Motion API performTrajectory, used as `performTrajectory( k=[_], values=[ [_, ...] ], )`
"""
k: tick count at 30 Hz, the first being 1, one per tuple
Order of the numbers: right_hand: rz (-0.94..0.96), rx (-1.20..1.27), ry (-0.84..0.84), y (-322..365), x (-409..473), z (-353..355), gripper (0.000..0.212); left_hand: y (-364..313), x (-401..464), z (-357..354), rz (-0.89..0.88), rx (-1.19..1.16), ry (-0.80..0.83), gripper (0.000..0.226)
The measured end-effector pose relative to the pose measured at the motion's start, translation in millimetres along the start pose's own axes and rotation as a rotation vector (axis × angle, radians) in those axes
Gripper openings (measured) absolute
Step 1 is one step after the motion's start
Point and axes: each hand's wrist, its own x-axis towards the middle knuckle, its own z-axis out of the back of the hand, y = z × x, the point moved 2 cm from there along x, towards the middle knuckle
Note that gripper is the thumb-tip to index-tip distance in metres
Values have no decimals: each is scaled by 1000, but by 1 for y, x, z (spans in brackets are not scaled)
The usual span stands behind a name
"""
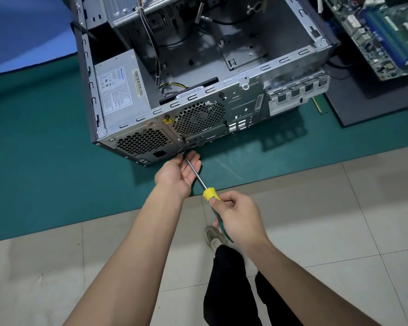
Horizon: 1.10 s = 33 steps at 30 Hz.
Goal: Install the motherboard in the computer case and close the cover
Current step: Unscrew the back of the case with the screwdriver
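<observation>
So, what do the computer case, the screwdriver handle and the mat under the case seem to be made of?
Computer case: bare sheet metal, probably steel; dull grey with punched vents.
Screwdriver: the handle looks like smooth yellow and green plastic; the shaft is shiny metal.
Mat: matte green, perhaps rubber or vinyl; it lies flat, without gloss.

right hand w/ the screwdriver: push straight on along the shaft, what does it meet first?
Most likely the rear panel of the computer case: the screwdriver in the right hand already has its tip at the panel's lower edge, beside the left hand. Exact contact is unclear.
</observation>
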Motion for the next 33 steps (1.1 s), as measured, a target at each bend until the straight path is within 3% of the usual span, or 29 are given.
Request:
performTrajectory(
  k=[10, 16, 25, 33],
  values=[
    [-27, 45, -3, 0, -5, -11, 18, -7, 6, 2, 29, 33, -10, 18],
    [-95, 187, -1, -4, -9, -21, 19, -10, 7, 3, -21, 149, -26, 21],
    [-112, 202, -15, -2, -10, -24, 18, -14, 10, 6, -100, 347, -36, 16],
    [-153, 251, 26, 0, -10, -25, 16, -14, 9, 9, -112, 320, -32, 23]
  ],
)
